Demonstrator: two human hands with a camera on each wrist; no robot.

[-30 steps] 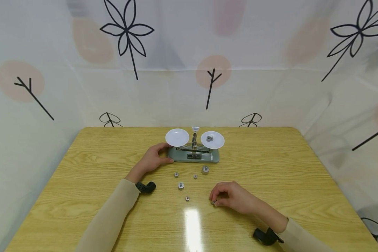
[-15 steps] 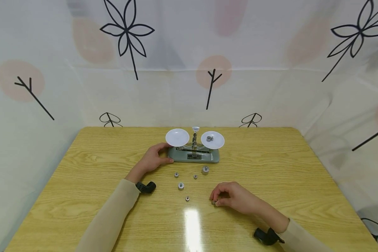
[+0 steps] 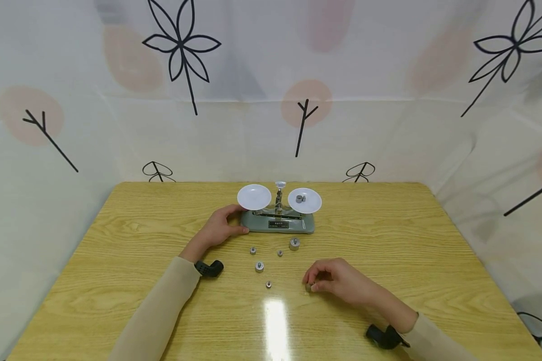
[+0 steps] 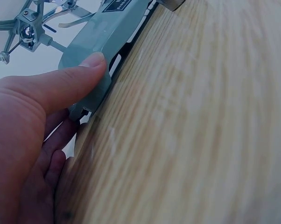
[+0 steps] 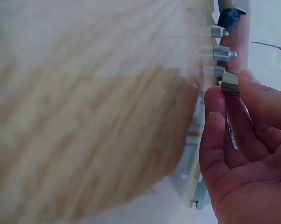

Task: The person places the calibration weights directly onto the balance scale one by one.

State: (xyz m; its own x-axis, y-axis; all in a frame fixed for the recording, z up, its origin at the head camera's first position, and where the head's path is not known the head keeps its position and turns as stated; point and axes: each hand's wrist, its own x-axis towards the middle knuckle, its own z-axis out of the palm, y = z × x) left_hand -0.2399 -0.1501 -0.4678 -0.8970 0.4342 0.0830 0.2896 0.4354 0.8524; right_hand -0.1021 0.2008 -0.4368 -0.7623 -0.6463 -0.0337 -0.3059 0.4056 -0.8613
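Observation:
A balance scale [image 3: 277,225] with a grey-green base and two white pans stands toward the back of the table. My left hand [image 3: 220,226] grips the left end of its base; in the left wrist view the thumb [image 4: 77,81] lies on the near edge and the fingers go round the end. Two metal weights [image 3: 300,199] rest in the right pan [image 3: 316,202], while the left pan [image 3: 254,197] holds nothing. My right hand [image 3: 339,282] pinches a small cylindrical weight [image 5: 230,84] between thumb and fingers, just above or on the table; which one I cannot tell.
Several loose weights stand in front of the scale: a large one [image 3: 294,244], a middling one [image 3: 259,266] and smaller ones, such as the weight [image 3: 268,284] nearest me. The wooden table [image 3: 388,225] ends at a patterned cloth [image 3: 235,140] behind.
My right hand has shifted slightly to the right and away from me with the pinched weight. The left hand and the scale have not moved.

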